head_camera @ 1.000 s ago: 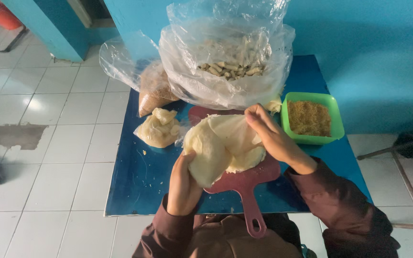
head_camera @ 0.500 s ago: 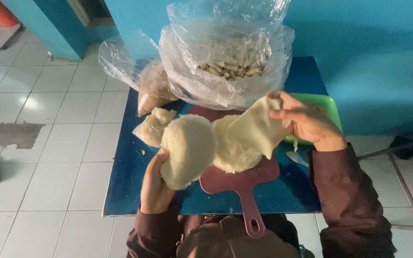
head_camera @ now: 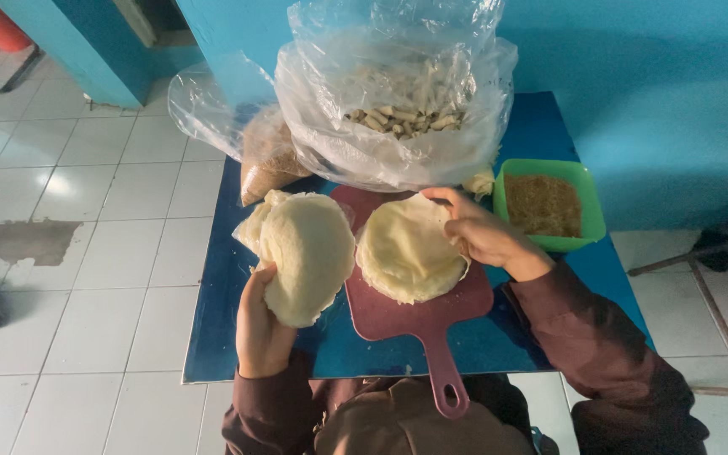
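Left hand (head_camera: 261, 324): raised over the left part of the blue desk (head_camera: 221, 337), its grip closed on the lower edge of a stack of pale round wrappers (head_camera: 305, 253). The stack hangs tilted, its face turned toward the camera, and it hides part of the desk behind it. Whether its upper edge touches the desk cannot be told.

Right hand (head_camera: 486, 236): resting at the right rim of a single pale wrapper (head_camera: 406, 253), fingers curled over the edge and pinching it. This wrapper lies spread flat on the dark red cutting board (head_camera: 419, 324), covering most of the board's upper part. The board lies on the desk between the two hands, its handle pointing toward the person.

Surroundings: a large clear plastic bag (head_camera: 398, 93) holding pale rolled pieces stands at the far edge of the desk, just beyond the board. A smaller clear bag (head_camera: 267, 156) with brown crumbs leans at its left. A green square tub (head_camera: 587, 202) filled with brown crumbs sits at the right, just beside the right hand. A small pale lump (head_camera: 480, 181) lies between the large bag and the tub. The desk stands on a white tiled floor (head_camera: 86, 278) against a blue wall (head_camera: 650, 84).
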